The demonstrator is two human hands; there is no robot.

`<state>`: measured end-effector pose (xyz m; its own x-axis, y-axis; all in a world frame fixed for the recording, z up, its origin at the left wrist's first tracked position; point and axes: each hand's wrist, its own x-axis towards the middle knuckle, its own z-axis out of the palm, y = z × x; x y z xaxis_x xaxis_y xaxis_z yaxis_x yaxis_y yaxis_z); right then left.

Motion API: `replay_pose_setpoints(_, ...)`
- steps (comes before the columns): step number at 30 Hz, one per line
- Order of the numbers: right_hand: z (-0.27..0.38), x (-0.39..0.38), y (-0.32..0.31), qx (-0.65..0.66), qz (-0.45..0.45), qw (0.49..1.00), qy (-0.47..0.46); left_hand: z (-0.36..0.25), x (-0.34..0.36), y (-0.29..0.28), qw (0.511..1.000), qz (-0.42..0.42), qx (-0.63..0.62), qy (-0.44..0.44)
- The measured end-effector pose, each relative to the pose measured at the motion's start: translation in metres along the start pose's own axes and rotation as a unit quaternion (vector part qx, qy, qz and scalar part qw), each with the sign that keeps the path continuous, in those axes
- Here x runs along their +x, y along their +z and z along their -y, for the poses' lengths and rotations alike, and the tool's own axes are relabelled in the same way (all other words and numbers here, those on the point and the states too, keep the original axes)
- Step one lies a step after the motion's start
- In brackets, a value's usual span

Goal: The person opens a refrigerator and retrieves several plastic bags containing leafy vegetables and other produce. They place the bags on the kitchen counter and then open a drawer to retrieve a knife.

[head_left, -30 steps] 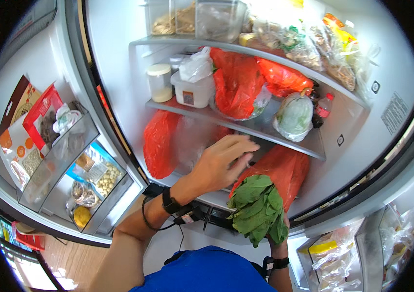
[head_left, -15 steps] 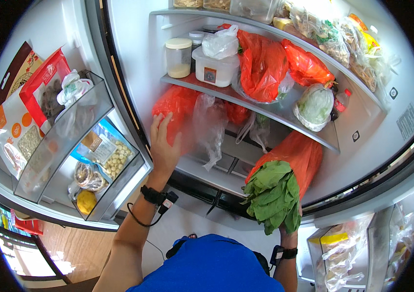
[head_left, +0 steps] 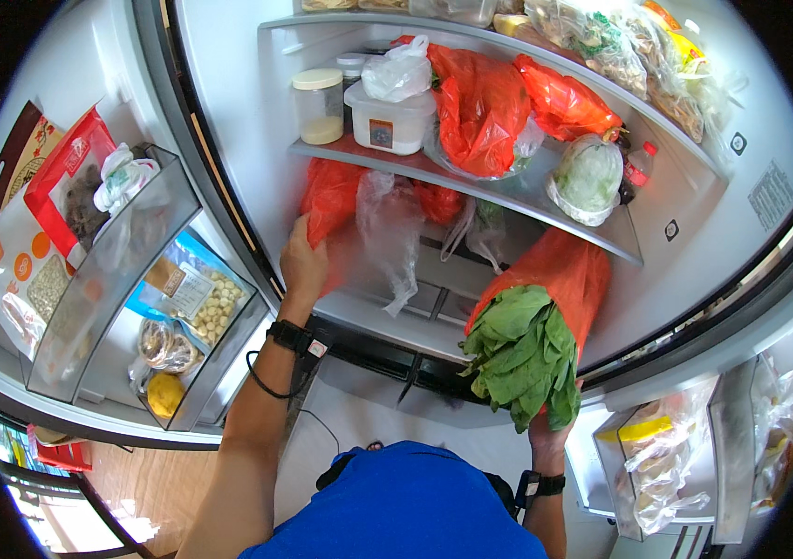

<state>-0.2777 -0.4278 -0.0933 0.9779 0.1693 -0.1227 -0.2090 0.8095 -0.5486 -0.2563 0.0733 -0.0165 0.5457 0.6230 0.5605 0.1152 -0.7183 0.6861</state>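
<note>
My left hand (head_left: 303, 264) grips the edge of a crumpled red plastic bag (head_left: 329, 194) at the left of the lower shelf, fingertips partly hidden. Beside it hangs a clear plastic bag (head_left: 387, 242). My right hand (head_left: 550, 425) holds, from underneath, a red bag (head_left: 566, 270) of large green leaves (head_left: 519, 349), which rests partly inside the fridge below the middle shelf. Most of that hand's fingers are hidden by the bag and leaves.
The middle shelf (head_left: 380, 160) bears jars, a white tub (head_left: 387, 126), red bags, a wrapped vegetable (head_left: 585, 182) and a bottle (head_left: 639, 170). Bagged food lines the top shelf. The open left door's racks (head_left: 112, 270) hold packets; another rack (head_left: 730, 447) is at lower right.
My left hand has moved from the fridge's middle to the left red bag, its fingers closing on it and lifting it slightly. The bag of leaves has risen a little with my right hand.
</note>
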Motion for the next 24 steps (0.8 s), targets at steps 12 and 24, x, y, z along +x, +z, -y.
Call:
replay_pose_setpoints(12, -0.077, -0.026, 0.009, -0.404, 0.152, 0.831, 0.35, -0.059, 0.011, -0.038, 0.985, -0.126, -0.111, 0.045)
replay_pose_setpoints(24, -0.157, 0.066, 0.159, -0.204, 0.183, 0.941, 0.198, -0.088, -0.062, -0.115, 0.974, -0.123, -0.183, 0.045)
